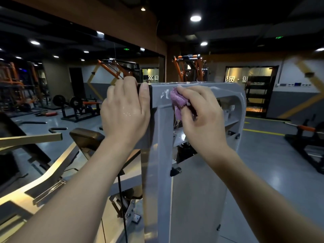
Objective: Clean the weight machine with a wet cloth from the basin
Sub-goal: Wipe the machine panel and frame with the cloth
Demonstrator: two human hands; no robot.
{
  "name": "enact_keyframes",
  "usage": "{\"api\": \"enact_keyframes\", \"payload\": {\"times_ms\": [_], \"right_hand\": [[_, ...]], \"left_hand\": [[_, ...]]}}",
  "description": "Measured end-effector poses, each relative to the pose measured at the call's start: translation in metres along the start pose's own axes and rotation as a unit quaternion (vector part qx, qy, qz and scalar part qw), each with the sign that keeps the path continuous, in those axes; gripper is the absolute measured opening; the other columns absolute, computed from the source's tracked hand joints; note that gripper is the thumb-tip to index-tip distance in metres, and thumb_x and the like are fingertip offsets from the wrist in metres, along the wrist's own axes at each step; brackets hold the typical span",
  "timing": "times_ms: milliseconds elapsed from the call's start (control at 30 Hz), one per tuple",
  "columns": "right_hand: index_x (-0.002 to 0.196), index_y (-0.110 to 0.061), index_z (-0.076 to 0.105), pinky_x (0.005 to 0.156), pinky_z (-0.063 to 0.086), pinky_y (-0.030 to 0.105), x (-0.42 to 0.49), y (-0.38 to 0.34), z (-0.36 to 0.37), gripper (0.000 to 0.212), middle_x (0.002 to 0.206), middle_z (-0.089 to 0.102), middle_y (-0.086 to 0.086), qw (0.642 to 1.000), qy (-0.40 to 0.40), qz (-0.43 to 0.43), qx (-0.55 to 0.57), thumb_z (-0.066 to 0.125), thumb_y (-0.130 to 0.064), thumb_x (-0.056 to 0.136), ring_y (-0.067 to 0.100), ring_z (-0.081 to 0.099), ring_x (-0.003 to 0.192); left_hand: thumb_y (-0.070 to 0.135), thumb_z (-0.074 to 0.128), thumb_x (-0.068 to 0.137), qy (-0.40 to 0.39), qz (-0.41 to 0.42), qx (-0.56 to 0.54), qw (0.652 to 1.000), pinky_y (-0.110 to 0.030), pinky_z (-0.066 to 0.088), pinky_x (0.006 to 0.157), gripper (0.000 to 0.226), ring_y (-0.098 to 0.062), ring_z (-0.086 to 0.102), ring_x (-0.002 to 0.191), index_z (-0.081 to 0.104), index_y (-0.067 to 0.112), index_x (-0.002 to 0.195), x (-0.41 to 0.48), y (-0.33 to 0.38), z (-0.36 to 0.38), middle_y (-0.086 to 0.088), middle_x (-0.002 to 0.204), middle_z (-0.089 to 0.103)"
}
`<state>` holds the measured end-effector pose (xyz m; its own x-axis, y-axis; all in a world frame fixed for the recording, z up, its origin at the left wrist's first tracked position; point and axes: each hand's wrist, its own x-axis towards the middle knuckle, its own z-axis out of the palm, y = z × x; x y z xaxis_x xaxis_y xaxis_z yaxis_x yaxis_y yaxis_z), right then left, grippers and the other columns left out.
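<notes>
The weight machine's grey metal frame (198, 190) rises in front of me, with a rounded top bar at head height. My right hand (201, 118) grips a crumpled purple cloth (178, 100) and presses it against the front of that top bar. Wet streaks show on the bar just left of the cloth. My left hand (125, 111) grips the frame's top left corner, fingers curled over the top and thumb on the front face. No basin is in view.
A gold-coloured arm and padded seat (85, 137) of the machine lie at lower left. A black cable (121, 199) runs down beside the frame. Orange racks and plate-loaded benches (77, 107) stand further off on the grey floor, another at right (306, 135).
</notes>
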<state>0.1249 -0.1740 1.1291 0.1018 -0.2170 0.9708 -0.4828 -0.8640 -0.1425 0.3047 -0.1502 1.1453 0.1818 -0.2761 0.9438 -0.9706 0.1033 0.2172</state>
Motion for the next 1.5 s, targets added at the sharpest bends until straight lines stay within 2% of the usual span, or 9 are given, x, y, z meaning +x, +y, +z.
{"api": "enact_keyframes", "payload": {"times_ms": [200,300,500,867,1000,1100,1233,1400,1500], "right_hand": [[0.127,-0.005,0.069,0.1,0.038,0.015,0.008,-0.003,0.018,0.038,0.121,0.063,0.008,0.998,-0.017,-0.032,-0.05,0.052,-0.008,0.093,0.026,0.057,0.11],[0.125,-0.005,0.07,0.096,0.035,0.01,0.009,-0.001,0.021,0.035,0.117,0.063,0.007,0.998,0.003,0.0,-0.066,0.054,-0.006,0.094,0.025,0.057,0.107],[0.124,-0.005,0.07,0.088,0.043,0.023,0.009,0.005,0.019,0.032,0.11,0.063,0.008,0.996,-0.009,-0.017,-0.088,0.057,-0.004,0.096,0.025,0.056,0.101],[0.115,-0.003,0.073,0.08,0.039,0.021,0.013,-0.001,0.019,0.023,0.102,0.06,0.008,0.994,0.002,-0.01,-0.11,0.058,-0.004,0.098,0.021,0.05,0.095],[0.114,0.0,0.072,0.079,0.041,0.026,0.011,-0.006,0.02,0.028,0.1,0.061,0.012,0.992,-0.009,-0.068,-0.102,0.051,-0.011,0.099,0.026,0.052,0.093],[0.109,0.0,0.074,0.08,0.036,0.02,0.015,-0.006,0.02,0.022,0.099,0.061,0.01,0.994,0.013,-0.042,-0.105,0.056,-0.009,0.099,0.022,0.051,0.093],[0.112,0.0,0.072,0.079,0.043,0.026,0.013,-0.014,0.025,0.029,0.102,0.061,0.012,0.991,-0.015,-0.072,-0.108,0.05,-0.014,0.1,0.025,0.053,0.096],[0.106,-0.003,0.073,0.077,0.045,0.029,0.019,-0.01,0.021,0.017,0.1,0.059,0.01,0.992,0.006,-0.027,-0.125,0.059,-0.008,0.099,0.022,0.051,0.094],[0.105,-0.001,0.071,0.076,0.046,0.033,0.016,-0.014,0.025,0.019,0.1,0.059,0.012,0.988,-0.016,-0.077,-0.129,0.056,-0.01,0.1,0.025,0.051,0.094]], "left_hand": [[0.049,0.023,0.11,0.001,-0.003,0.004,1.0,-0.036,0.032,0.063,0.046,-0.023,0.049,0.086,0.05,0.013,0.106,0.0,-0.001,0.002,-0.004,0.098,0.054],[0.048,0.023,0.11,-0.001,-0.005,0.002,1.0,-0.036,0.032,0.062,0.044,-0.023,0.049,0.085,0.05,0.013,0.106,-0.001,-0.001,0.003,-0.004,0.097,0.054],[0.047,0.025,0.11,-0.001,-0.008,-0.003,1.0,-0.039,0.036,0.061,0.041,-0.023,0.049,0.084,0.049,0.014,0.105,-0.001,-0.001,0.003,-0.003,0.096,0.053],[0.047,0.026,0.11,-0.004,-0.014,0.002,1.0,-0.037,0.034,0.064,0.042,-0.023,0.051,0.086,0.05,0.013,0.106,-0.001,-0.001,0.002,-0.003,0.097,0.056],[0.046,0.027,0.111,-0.004,-0.015,-0.008,1.0,-0.039,0.038,0.065,0.041,-0.024,0.052,0.086,0.051,0.013,0.107,-0.002,-0.001,0.003,-0.004,0.098,0.056],[0.045,0.028,0.111,-0.002,-0.014,-0.01,1.0,-0.041,0.04,0.065,0.041,-0.025,0.052,0.087,0.052,0.012,0.107,-0.002,-0.002,0.002,-0.005,0.098,0.057],[0.046,0.028,0.111,-0.002,-0.012,-0.011,1.0,-0.039,0.038,0.065,0.041,-0.023,0.051,0.086,0.052,0.012,0.108,-0.002,-0.002,0.003,-0.003,0.097,0.056],[0.045,0.028,0.111,-0.004,-0.015,0.001,1.0,-0.039,0.037,0.066,0.04,-0.024,0.052,0.088,0.051,0.013,0.109,-0.003,-0.003,0.001,-0.005,0.099,0.056],[0.045,0.029,0.111,-0.004,-0.015,-0.003,1.0,-0.038,0.037,0.066,0.04,-0.024,0.052,0.088,0.051,0.012,0.109,-0.003,-0.002,0.002,-0.005,0.099,0.056]]}}
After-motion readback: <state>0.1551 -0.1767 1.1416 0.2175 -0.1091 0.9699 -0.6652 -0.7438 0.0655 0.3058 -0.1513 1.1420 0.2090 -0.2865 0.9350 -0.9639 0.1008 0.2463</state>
